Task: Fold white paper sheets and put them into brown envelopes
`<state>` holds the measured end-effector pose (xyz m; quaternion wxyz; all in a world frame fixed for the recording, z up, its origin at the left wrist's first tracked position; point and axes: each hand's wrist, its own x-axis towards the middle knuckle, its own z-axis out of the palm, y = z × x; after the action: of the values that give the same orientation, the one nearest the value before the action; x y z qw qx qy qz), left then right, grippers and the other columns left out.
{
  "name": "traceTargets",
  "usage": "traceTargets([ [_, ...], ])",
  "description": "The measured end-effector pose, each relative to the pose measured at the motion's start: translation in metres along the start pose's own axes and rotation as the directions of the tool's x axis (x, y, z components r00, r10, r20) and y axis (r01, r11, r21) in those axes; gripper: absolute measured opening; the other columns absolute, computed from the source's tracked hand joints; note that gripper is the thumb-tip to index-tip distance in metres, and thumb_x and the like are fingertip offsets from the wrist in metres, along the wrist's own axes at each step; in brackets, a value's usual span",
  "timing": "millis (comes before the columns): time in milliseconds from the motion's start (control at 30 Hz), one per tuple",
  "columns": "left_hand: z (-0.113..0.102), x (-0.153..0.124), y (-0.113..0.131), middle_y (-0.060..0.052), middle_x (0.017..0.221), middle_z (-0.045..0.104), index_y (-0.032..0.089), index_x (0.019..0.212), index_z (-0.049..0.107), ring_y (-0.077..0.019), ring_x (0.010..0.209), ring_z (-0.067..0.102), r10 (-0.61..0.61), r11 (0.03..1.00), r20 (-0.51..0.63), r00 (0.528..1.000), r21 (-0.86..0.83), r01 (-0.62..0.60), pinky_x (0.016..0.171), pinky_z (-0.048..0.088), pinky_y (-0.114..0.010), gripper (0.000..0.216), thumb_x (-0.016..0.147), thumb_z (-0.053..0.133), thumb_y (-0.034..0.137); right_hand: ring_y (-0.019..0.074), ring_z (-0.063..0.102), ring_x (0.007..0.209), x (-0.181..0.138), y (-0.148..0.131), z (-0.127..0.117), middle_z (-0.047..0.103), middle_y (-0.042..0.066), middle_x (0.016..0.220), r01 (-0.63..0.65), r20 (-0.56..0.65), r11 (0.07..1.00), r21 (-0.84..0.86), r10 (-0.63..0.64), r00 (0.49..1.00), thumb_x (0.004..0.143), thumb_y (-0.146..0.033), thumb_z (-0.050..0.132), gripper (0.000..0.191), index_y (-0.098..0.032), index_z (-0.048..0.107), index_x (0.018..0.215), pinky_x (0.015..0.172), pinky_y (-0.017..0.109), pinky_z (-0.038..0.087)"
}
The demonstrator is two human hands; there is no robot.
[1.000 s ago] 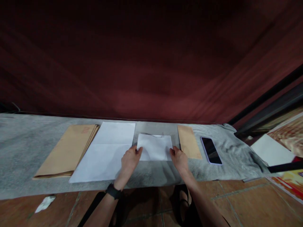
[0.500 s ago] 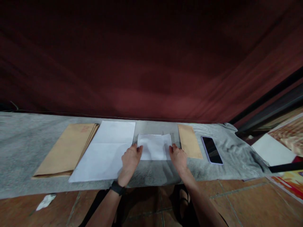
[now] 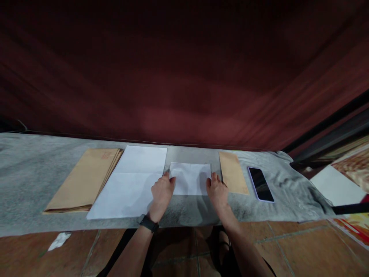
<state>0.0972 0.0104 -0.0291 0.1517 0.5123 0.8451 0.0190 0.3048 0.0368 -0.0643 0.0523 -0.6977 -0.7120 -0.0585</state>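
Observation:
A small white sheet of paper (image 3: 190,180), seemingly folded, lies on a grey board on the grey cloth in front of me. My left hand (image 3: 162,191) pinches its left edge, thumb on top. At the opposite edge, my right hand (image 3: 217,192) grips the paper with its fingers curled. Just left of my left hand lies a larger stack of white paper (image 3: 135,184) with a crease across it. A single brown envelope (image 3: 234,173) rests close beside my right hand. The undersides of my fingers are hidden.
Brown envelopes (image 3: 83,179) are piled at the left. A phone (image 3: 261,184) in a lilac case lies at the right. Behind the cloth-covered surface (image 3: 23,181) hangs a dark red curtain (image 3: 184,96). Crumpled white tissue (image 3: 59,241) is on the tiled floor.
My view has shifted slightly, so everything appears a little further right. Both hands keep hold of the paper's sides, with only slight finger movement.

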Motion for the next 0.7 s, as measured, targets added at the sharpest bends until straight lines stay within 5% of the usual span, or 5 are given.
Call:
traceTargets([
  [167, 0.006, 0.003, 0.000, -0.015, 0.109, 0.075, 0.016, 0.131, 0.056, -0.0281, 0.102, 0.072, 0.005, 1.000, -0.015, 1.000, -0.015, -0.005, 0.080, 0.051, -0.034, 0.039, 0.100, 0.047, 0.037, 0.0317, 0.060, 0.119, -0.006, -0.012, -0.009, 0.059, 0.020, 0.140, 0.099, -0.140, 0.994, 0.054, -0.091, 0.986, 0.100, -0.026, 0.050, 0.042, -0.013, 0.053, 0.139, 0.099, 0.045, 0.044],
  [333, 0.006, 0.005, 0.000, -0.014, 0.110, 0.075, 0.018, 0.131, 0.056, -0.0276, 0.103, 0.072, 0.016, 0.999, -0.003, 1.000, -0.036, -0.016, 0.081, 0.050, -0.033, 0.038, 0.099, 0.049, 0.036, 0.0359, 0.025, 0.151, -0.012, -0.025, 0.000, 0.020, 0.016, 0.168, 0.221, -0.235, 0.963, 0.152, -0.182, 0.955, 0.099, -0.023, 0.045, 0.061, -0.016, 0.031, 0.158, 0.120, 0.059, 0.018],
  [467, 0.004, 0.005, 0.001, -0.014, 0.108, 0.076, 0.018, 0.131, 0.054, -0.0266, 0.101, 0.072, 0.017, 0.999, -0.001, 1.000, -0.051, -0.017, 0.081, 0.050, -0.033, 0.037, 0.099, 0.049, 0.035, 0.0322, 0.026, 0.152, -0.021, -0.034, 0.021, 0.026, 0.014, 0.167, 0.351, -0.170, 0.909, 0.223, -0.318, 0.933, 0.103, -0.032, 0.043, 0.055, -0.018, 0.038, 0.156, 0.121, 0.055, 0.021],
  [700, 0.003, 0.000, -0.001, -0.013, 0.103, 0.075, 0.016, 0.134, 0.049, -0.0270, 0.098, 0.072, 0.044, 0.998, -0.050, 0.998, -0.052, -0.046, 0.081, 0.051, -0.035, 0.039, 0.099, 0.048, 0.031, 0.0325, 0.033, 0.149, -0.030, -0.037, 0.036, 0.037, 0.013, 0.161, 0.358, -0.108, 0.911, 0.205, -0.342, 0.933, 0.105, -0.040, 0.042, 0.055, -0.020, 0.038, 0.156, 0.121, 0.057, 0.021],
])
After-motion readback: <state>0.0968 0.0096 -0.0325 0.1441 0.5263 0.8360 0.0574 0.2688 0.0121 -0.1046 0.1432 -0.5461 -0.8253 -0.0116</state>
